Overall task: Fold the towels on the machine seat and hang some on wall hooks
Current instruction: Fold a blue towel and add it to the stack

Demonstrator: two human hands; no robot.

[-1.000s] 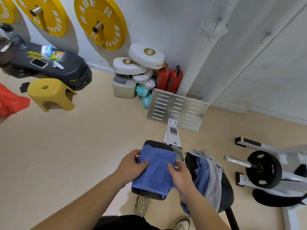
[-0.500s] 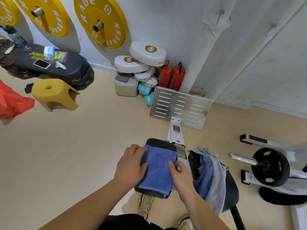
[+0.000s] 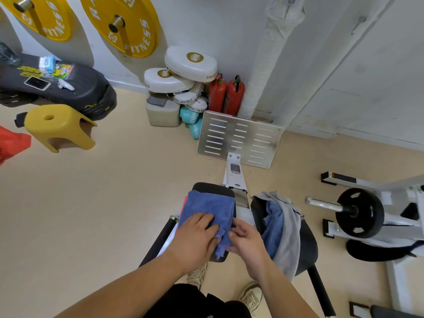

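Note:
A folded blue towel (image 3: 207, 205) lies on the small black seat pad (image 3: 214, 186) of the machine. My left hand (image 3: 195, 235) presses flat on the towel's near half. Beside it, my right hand (image 3: 244, 237) pinches the towel's near right corner, where the cloth bunches up. To the right, a second blue towel (image 3: 273, 228) and a grey towel (image 3: 288, 235) are draped loosely over the larger black seat (image 3: 306, 251). On the white wall, two hooks (image 3: 291, 0) (image 3: 361, 19) stick out; a white cloth hangs under the left one.
The machine's metal footplate (image 3: 239, 138) stands ahead, with red extinguishers (image 3: 226, 94) and white boxing pads (image 3: 183, 72) behind it. A yellow stool (image 3: 58, 127) sits at the left. A black weight plate on a bar (image 3: 359, 213) is at the right. Beige floor spreads to the left.
My left hand slid from the towel's left edge onto its near half. My right hand moved in to the near right corner. The towel now looks narrower and bunched at that corner.

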